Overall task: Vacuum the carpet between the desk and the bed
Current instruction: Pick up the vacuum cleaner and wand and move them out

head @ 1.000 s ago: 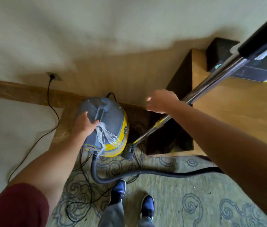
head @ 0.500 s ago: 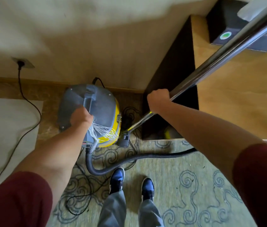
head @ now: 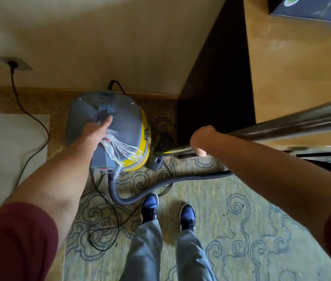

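A grey and yellow canister vacuum stands on the patterned green carpet against the wall. My left hand rests on its grey lid beside the carry handle, fingers stretched out, with white threads hanging near it. My right hand is closed around the metal wand, which runs from the upper right down to the floor head beside the canister. A black hose curves from the canister's front across the carpet to the right.
A wooden desk with a dark side panel stands at the right, a dark box on it. A black power cord runs from a wall socket over the pale bed edge. My shoes stand beside loose cord loops.
My left hand has let go of the carry handle and now lies flat with fingers extended. The view has tilted down, and the wand sits lower and flatter across the right side.
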Tool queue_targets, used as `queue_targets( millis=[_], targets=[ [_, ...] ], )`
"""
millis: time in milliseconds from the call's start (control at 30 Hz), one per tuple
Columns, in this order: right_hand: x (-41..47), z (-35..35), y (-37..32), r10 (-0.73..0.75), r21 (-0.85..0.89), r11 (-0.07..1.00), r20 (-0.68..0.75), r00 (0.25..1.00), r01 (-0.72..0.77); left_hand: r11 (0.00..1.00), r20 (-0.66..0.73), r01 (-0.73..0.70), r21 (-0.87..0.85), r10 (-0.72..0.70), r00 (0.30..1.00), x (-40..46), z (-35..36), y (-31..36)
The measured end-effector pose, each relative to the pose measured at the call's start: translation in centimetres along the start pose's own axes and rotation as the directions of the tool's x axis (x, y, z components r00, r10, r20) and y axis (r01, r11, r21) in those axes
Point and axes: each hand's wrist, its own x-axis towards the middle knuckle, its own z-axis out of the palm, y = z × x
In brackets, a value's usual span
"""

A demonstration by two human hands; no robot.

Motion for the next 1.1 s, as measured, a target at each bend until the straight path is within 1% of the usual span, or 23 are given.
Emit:
queue_targets(
  millis=[67,100,133,200,300,367,433,567,733,867,1000,1100],
  targets=[
    [-1.5,0.8,-0.6,-0.01,0.049,0.999,0.035,0.999,0.008,0.998,-0.105,0.041,0.054,-0.035,0.994,-0.9,0.1,-0.2],
    [-2.2,1.4,-0.9,-0.007,0.08,0.997,0.058,0.998,0.002,0.997,-0.13,0.048,0.053,-0.041,0.991,-1.4,0.4,-0.5],
    [-3.0,2.1,-1.1,0.003,0.114,0.993,0.082,0.997,-0.012,0.998,-0.129,0.052,0.046,-0.046,0.991,-2.1,0.7,-1.4],
    [-4.3,3.3,-1.0,0.017,0.145,0.989,0.07,0.997,-0.027,0.998,-0.139,0.052,0.032,-0.047,0.989,-3.0,0.6,-2.6],
    [-7.0,5.1,-0.4,0.041,0.187,0.981,0.093,0.995,-0.058,0.994,-0.207,0.032,0.107,-0.009,0.978,-4.7,0.8,-4.5],
    [-8.4,6.3,0.0,0.05,0.193,0.979,0.109,0.993,-0.07,0.993,-0.228,0.029,0.118,-0.001,0.974,-6.2,1.2,-5.6],
    [-9.7,7.6,0.5,0.055,0.22,0.972,0.113,0.992,-0.079,0.992,-0.237,0.045,0.115,-0.016,0.971,-7.6,1.3,-7.0],
    [-12.9,11.0,1.2,0.055,0.304,0.949,0.109,0.993,-0.086,0.991,-0.205,0.063,0.116,-0.038,0.978,-10.8,0.8,-8.7],
    [-17.4,14.3,2.3,0.074,0.402,0.906,0.147,0.986,-0.128,0.994,-0.224,0.063,0.094,-0.041,0.974,-14.6,0.3,-8.2],
    [-21.0,16.4,3.1,0.072,0.444,0.889,0.1,0.992,-0.11,0.998,-0.27,0.031,0.055,-0.015,0.963,-17.9,0.0,-7.8],
    [-23.5,18.3,4.6,0.076,0.546,0.824,0.161,0.984,-0.153,0.998,-0.282,-0.011,0.059,0.027,0.959,-21.4,0.4,-9.1],
    [-25.3,20.5,5.6,0.114,0.574,0.791,0.2,0.973,-0.21,0.995,-0.265,-0.048,0.091,0.071,0.962,-24.7,0.9,-9.9]
  ],
)
